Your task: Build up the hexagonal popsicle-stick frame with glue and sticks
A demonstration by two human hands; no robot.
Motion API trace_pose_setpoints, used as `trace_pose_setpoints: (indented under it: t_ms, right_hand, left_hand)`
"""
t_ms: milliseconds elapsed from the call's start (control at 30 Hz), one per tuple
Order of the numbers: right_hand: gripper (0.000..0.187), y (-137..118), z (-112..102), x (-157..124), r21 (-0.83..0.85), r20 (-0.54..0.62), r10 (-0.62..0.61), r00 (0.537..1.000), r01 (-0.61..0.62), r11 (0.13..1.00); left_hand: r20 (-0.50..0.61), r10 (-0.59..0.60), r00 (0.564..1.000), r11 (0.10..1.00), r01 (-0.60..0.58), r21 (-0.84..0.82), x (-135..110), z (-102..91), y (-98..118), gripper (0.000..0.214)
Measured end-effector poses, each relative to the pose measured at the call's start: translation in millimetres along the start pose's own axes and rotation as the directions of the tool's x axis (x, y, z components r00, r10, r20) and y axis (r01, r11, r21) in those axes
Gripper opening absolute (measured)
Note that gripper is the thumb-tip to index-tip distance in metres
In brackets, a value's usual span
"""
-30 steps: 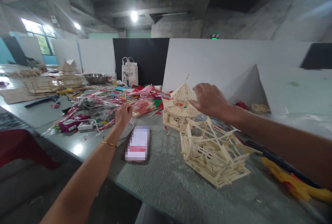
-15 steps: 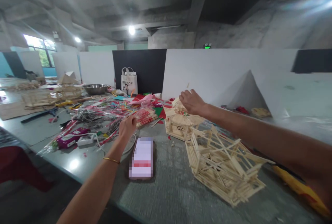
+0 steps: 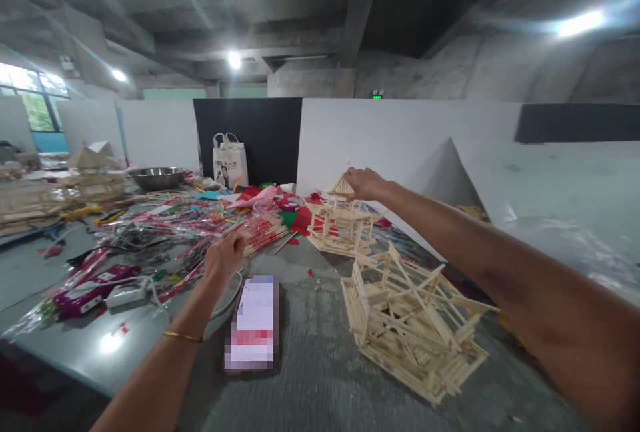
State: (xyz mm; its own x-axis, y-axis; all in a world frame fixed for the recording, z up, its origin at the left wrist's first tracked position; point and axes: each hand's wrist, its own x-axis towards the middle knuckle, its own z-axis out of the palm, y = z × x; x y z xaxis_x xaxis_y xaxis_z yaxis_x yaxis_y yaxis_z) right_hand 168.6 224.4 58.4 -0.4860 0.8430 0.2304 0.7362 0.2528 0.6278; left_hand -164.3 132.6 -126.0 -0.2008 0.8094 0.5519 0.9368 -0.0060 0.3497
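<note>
My right hand (image 3: pixel 367 183) reaches across the table with its fingers closed on the edge of a small pointed stick roof (image 3: pixel 340 185). Just under that roof stands a model pavilion (image 3: pixel 340 231) built of pale wooden sticks; whether the two touch is hard to make out. Closer to me is a larger stick-built frame (image 3: pixel 413 325) with crossed sticks on top, below my right forearm. My left hand (image 3: pixel 226 255) hovers above the table with curled fingers, and anything inside them is hidden. A phone (image 3: pixel 254 325) with a lit, blurred screen lies beneath my left hand.
Plastic-wrapped red sticks (image 3: pixel 263 233), colored paper (image 3: pixel 257 197) and cables clutter the left. A purple power strip (image 3: pixel 93 292) lies near the front edge. Behind are a metal bowl (image 3: pixel 157 179), a white bag (image 3: pixel 231 164) and upright boards (image 3: pixel 380 132).
The view has turned right and slightly down. The pointed roof, held in my right hand, appears raised from the pavilion, whose upper frame shows more openly. My left hand remains curled.
</note>
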Motion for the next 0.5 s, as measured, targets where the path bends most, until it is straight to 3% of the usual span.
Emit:
trace_pose_setpoints:
  t_ms: [300, 500]
  right_hand:
    - [0.045, 10.5, 13.0, 13.9, 0.097, 0.02, -0.003, 1.0, 0.001, 0.995]
    - [0.038, 17.6, 21.8, 28.0, 0.142, 0.025, 0.005, 1.0, -0.009, 0.99]
  left_hand:
    - [0.052, -0.007, 0.999, 0.998, 0.003, 0.069, -1.8, -7.1, 6.3, 0.026]
    - [0.029, 0.028, 0.999, 0.999, -0.029, 0.025, -2.2, -10.5, 7.0, 0.03]
